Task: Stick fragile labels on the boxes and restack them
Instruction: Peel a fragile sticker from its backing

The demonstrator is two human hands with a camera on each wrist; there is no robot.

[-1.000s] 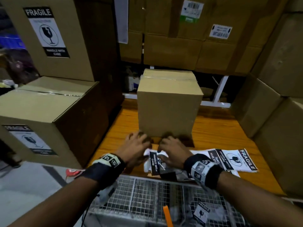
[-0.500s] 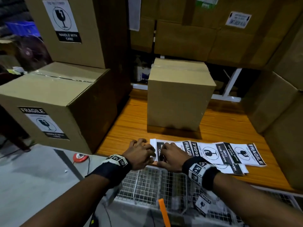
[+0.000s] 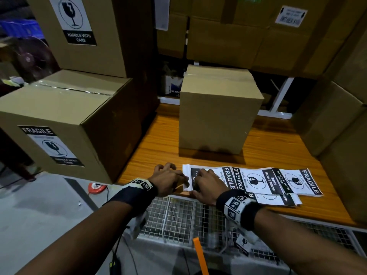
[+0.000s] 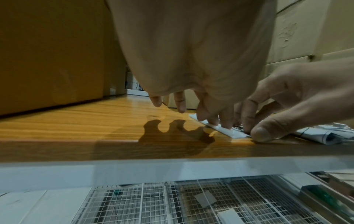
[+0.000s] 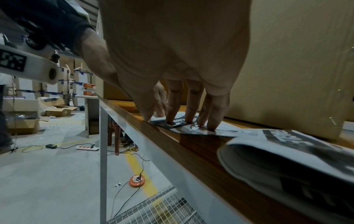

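Observation:
A strip of black-and-white FRAGILE labels (image 3: 254, 181) lies flat near the front edge of the wooden table (image 3: 158, 151). A plain brown box (image 3: 216, 116) stands behind it, upright and taped, with no label on the faces I see. Both hands are at the strip's left end. My left hand (image 3: 168, 179) has two fingertips (image 4: 216, 121) on the white end of the labels (image 4: 226, 130), its other fingers lifted. My right hand (image 3: 208, 185) presses straight fingers (image 5: 191, 109) down on the labels (image 5: 191, 125), thumb at the table edge. More label sheets (image 3: 278, 199) lie under the strip.
At left a labelled box (image 3: 89, 32) is stacked on another labelled box (image 3: 59, 116). Big cartons (image 3: 337, 126) wall the right side and the back. A wire basket (image 3: 178, 215) with loose labels sits below the table's front edge. An orange round device (image 3: 96, 187) lies on the floor.
Both hands have come back from the foot of the plain box to the table's front edge. The label strip, bunched up a second ago, now lies spread out flat.

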